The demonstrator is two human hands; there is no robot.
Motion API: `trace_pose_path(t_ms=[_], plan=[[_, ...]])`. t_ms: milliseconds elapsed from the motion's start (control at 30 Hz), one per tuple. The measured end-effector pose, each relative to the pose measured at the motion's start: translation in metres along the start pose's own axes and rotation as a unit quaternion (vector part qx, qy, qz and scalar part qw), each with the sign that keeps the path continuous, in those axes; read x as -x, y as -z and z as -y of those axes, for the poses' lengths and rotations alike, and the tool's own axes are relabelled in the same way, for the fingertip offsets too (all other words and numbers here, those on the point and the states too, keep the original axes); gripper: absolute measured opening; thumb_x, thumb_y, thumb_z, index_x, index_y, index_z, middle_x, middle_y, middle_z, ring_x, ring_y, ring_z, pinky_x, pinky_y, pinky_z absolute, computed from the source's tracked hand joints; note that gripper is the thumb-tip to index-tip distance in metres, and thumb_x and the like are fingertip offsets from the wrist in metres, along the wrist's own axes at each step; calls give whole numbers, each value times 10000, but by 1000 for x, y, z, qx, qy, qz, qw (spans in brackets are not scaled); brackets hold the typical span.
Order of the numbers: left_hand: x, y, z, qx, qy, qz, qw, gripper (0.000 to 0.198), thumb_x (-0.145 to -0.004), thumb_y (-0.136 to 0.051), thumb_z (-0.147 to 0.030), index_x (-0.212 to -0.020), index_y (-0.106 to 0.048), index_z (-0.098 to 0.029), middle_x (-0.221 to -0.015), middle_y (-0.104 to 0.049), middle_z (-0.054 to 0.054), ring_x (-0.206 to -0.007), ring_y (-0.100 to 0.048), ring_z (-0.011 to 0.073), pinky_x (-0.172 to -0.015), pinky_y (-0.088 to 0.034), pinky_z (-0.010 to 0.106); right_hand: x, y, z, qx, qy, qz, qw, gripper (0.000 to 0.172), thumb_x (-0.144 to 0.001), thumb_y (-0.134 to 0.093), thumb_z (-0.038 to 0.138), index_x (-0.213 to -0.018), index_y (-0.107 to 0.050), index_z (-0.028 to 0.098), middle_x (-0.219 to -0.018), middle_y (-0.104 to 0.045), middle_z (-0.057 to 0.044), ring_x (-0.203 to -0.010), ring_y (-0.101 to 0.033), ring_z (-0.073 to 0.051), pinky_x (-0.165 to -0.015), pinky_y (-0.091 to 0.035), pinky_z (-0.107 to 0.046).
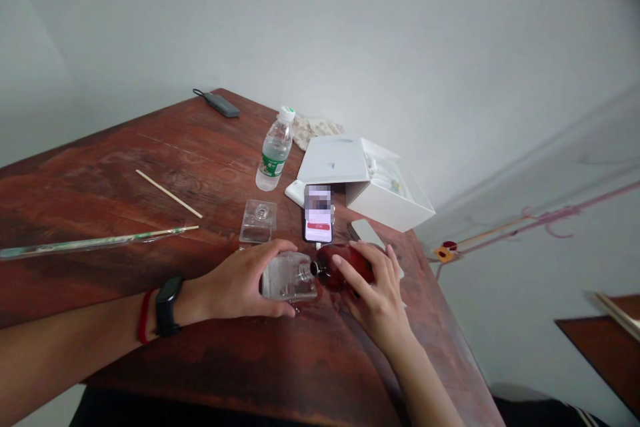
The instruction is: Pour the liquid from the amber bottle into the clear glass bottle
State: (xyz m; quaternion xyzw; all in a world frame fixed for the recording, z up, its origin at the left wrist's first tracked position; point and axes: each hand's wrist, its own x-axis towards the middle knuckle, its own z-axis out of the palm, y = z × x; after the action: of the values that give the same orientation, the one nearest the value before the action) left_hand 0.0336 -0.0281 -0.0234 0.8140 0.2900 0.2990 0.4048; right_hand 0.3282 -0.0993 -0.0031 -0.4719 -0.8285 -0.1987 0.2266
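My left hand [255, 280], with a dark band and a red cord on its wrist, is wrapped round the base of a clear square bottle [290, 276]. That bottle lies tilted toward the right, its threaded mouth bare. My right hand [373, 287] grips a dark red-brown bottle [345, 267] from above. This second bottle is tipped on its side, and its open neck meets the clear bottle's mouth. Some liquid seems to be inside the clear one, though how much I cannot tell. Small wet spots show on the wood beside my left fingertips.
Beyond the hands lie a lit phone [319, 213], a clear plastic piece [258, 221], a green-labelled water bottle [275, 150] and a white box [333, 158]. Left are a stick [169, 193] and a wrapped stick [100, 242]; a grey device [221, 105] lies at the back.
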Motion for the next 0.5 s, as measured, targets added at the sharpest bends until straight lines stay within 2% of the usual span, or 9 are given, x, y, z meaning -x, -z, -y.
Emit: trace_pose_path(t_ms=[267, 500], plan=[[0, 0, 2, 6, -3, 8, 1000, 861, -752, -957, -562, -1419, -517, -241, -1311, -728, 94, -1144, -737, 328, -1028, -556, 444, 3, -2, -4, -17, 8, 23, 1000, 704, -928, -666, 124, -1577, -492, 335, -1467, -542, -161, -1352, -584, -362, -1192, -399, -741], [1, 1, 0, 11, 5, 8, 1000, 858, -754, -946, -566, -1428, -525, -239, -1328, -725, 104, -1165, -733, 333, -1070, -549, 460, 3, -5, -6, -28, 2, 30, 999, 697, -958, -666, 147, -1603, -468, 324, -1441, -577, -167, -1318, -616, -359, -1193, -403, -747]])
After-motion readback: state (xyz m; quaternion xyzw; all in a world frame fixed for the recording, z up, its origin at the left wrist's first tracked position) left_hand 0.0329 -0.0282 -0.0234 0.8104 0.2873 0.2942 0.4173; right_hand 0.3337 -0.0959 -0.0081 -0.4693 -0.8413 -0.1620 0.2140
